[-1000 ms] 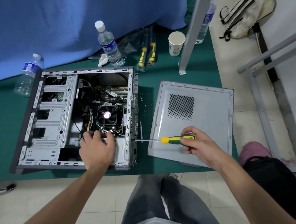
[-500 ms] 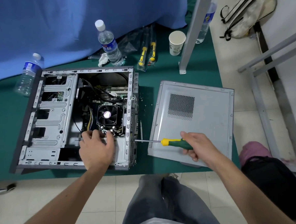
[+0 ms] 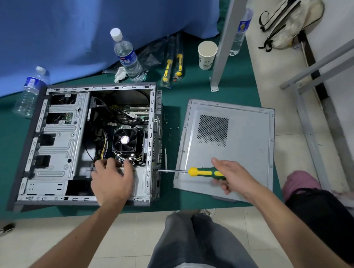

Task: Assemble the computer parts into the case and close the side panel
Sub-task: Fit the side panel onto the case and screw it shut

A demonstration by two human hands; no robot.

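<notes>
Green tabletop (image 3: 188,204), case (image 3: 89,145) open at centre left, side panel (image 3: 232,153) flat beside it. Right hand (image 3: 233,177) clenched round screwdriver (image 3: 190,172), tip at rear wall, probably on a screw. Left hand (image 3: 112,179) presses inside; grip unclear. Keep shaft square, push inward. Right wrist rolled since earlier frame.

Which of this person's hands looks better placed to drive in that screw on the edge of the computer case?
The right hand, probably. It grips the screwdriver, whose tip already meets the rear edge of the case. The left hand rests inside, apparently steadying a part below the fan.
</notes>
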